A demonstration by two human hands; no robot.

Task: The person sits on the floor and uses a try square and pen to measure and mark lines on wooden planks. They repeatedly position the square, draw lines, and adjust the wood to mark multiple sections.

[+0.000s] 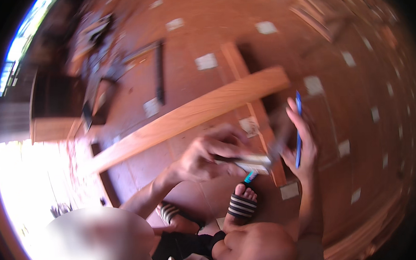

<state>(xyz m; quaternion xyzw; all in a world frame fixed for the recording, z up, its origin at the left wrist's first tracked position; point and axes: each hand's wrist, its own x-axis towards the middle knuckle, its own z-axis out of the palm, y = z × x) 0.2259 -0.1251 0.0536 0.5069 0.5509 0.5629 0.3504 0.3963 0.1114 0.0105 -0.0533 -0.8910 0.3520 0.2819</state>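
Note:
My left hand (202, 156) is closed around a pale, flat tool (256, 164), held above the floor in front of my foot. Motion smears the tool, and a blurred grey strip (277, 148) extends from its far end toward my right hand; I cannot make out its exact kind. A blue pen (298, 135) stands nearly upright in my right hand (305, 142), held among the fingers. Beyond my hands, a long wooden beam (193, 112) lies slantwise across a second wooden beam (258, 111). A small teal object (250, 177) shows just past my sandal.
My feet in striped sandals (243, 206) rest on the reddish floor, which carries scattered white squares (207, 61). A dark bar (160, 71) lies at the far left, near a wooden box (54, 106). More boards (312, 16) lie at the far right.

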